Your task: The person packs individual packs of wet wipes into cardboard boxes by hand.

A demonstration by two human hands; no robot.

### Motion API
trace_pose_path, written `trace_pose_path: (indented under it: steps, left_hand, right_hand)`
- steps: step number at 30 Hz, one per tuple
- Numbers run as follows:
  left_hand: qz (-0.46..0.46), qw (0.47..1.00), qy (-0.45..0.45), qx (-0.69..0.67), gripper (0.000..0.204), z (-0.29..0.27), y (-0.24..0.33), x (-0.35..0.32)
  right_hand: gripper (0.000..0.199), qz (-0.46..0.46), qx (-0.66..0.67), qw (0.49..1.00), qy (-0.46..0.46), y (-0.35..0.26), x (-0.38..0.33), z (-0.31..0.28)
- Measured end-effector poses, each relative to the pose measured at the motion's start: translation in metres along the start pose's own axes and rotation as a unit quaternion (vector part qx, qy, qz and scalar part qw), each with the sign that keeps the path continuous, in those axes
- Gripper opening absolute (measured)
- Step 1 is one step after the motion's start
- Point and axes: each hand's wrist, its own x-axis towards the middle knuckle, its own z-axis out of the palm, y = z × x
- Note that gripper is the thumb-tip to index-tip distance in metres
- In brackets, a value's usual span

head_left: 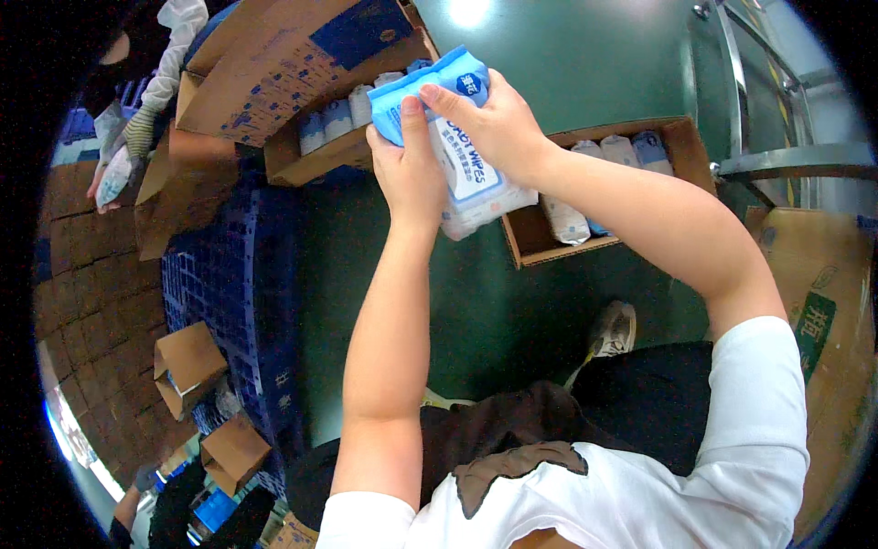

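Both my hands grip a pack of baby wipes (474,174), white in the middle with a bright blue end, held out in front of me above the floor. My left hand (409,169) clasps its left edge, thumb laid on the blue end. From the right, my right hand (494,123) wraps the pack's other edge, its thumb also on the blue part. Under my right forearm sits a shallow open carton (530,240) with several wipes packs in it. Just beyond my left hand, a larger open carton (302,165) holds a row of similar packs.
A blue plastic pallet (261,320) stands on the left beside stacked brown cartons (101,302). Two small open boxes (189,355) lie near it. A metal frame (777,163) and a big carton (823,274) are on the right. Other people work at the far left and lower left.
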Motion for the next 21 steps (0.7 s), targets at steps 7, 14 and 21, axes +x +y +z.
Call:
trace_pose_path:
  steps: [7, 14, 21]
  left_hand:
    - [-0.015, 0.999, -0.04, 0.001, 0.056, 0.023, -0.004, 0.002]
    - [-0.041, 0.997, -0.07, -0.017, 0.066, 0.037, 0.006, 0.003]
    - [-0.073, 0.993, -0.094, 0.005, 0.052, 0.016, -0.046, -0.035]
  right_hand:
    - [0.074, 0.017, -0.007, 0.999, 0.048, 0.007, -0.001, -0.02]
    - [0.071, 0.031, 0.007, 0.998, -0.056, -0.005, -0.007, -0.057]
    - [0.075, 0.156, 0.073, 0.964, -0.204, -0.003, -0.036, -0.135]
